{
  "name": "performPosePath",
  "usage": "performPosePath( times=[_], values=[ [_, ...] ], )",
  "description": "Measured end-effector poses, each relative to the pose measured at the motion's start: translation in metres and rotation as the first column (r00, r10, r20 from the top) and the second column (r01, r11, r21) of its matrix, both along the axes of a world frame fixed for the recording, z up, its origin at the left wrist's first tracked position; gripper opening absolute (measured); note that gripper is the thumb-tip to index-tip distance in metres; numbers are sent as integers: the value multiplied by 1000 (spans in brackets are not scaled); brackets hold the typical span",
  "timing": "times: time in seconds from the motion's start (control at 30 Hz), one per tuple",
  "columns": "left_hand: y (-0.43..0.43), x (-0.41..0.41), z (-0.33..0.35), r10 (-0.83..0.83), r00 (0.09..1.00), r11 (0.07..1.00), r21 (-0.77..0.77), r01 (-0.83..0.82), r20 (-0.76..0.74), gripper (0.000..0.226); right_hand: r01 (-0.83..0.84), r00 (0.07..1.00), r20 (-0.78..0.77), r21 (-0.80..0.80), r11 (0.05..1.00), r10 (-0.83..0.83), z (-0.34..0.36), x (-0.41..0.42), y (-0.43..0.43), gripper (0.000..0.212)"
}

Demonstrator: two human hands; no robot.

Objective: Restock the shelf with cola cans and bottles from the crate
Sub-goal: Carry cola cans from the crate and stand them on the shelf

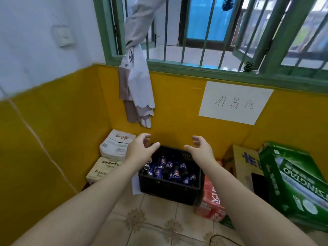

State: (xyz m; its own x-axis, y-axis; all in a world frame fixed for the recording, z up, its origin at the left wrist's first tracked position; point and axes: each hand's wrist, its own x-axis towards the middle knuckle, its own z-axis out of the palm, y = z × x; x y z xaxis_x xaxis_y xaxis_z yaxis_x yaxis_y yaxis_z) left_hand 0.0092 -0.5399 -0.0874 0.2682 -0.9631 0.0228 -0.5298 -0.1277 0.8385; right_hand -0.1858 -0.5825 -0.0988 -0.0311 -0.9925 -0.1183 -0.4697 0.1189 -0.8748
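Observation:
A black plastic crate (168,188) stands on the tiled floor against the yellow wall. Several blue cola cans and dark bottles (168,168) lie jumbled inside it. My left hand (142,147) hovers above the crate's back left corner, fingers loosely curved and holding nothing. My right hand (201,148) hovers above the crate's back right corner, also empty with relaxed fingers. Both forearms reach forward over the crate. No shelf is in view.
Two stacked white cartons (113,148) sit left of the crate. A red carton (212,201), a brown cardboard box (243,166) and a green beer case (292,178) crowd its right side. A paper sign (234,102) hangs on the wall; cloth (138,89) hangs from the barred window.

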Motion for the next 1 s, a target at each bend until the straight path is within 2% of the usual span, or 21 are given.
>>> performPosePath(
  times=[0.23, 0.43, 0.63, 0.77, 0.9, 1.0],
  values=[
    [-117, 47, -49, 21, 1000, 998, 58, -21, 11, 47, -10, 1000, 17, 113, 994, 8, -53, 43, -107, 52],
    [-237, 88, -103, -26, 999, 977, 211, 33, -33, 48, 63, 998, -15, 254, 965, -61, -101, 79, -212, 56],
    [-321, 119, -154, -24, 999, 943, 332, 32, -30, 50, 63, 997, -66, 403, 913, -39, -163, 110, -288, 58],
    [-345, 121, -219, -16, 996, 912, 408, 49, -84, 47, 42, 998, -68, 482, 875, -11, -229, 119, -324, 61],
    [-356, 122, -312, 35, 989, 900, 435, 31, -142, 26, 47, 997, -76, 546, 836, -7, -322, 125, -356, 62],
    [-363, 120, -393, 61, 983, 880, 474, 30, -174, 37, 62, 997, -78, 572, 818, -21, -407, 131, -369, 63]
  ],
)
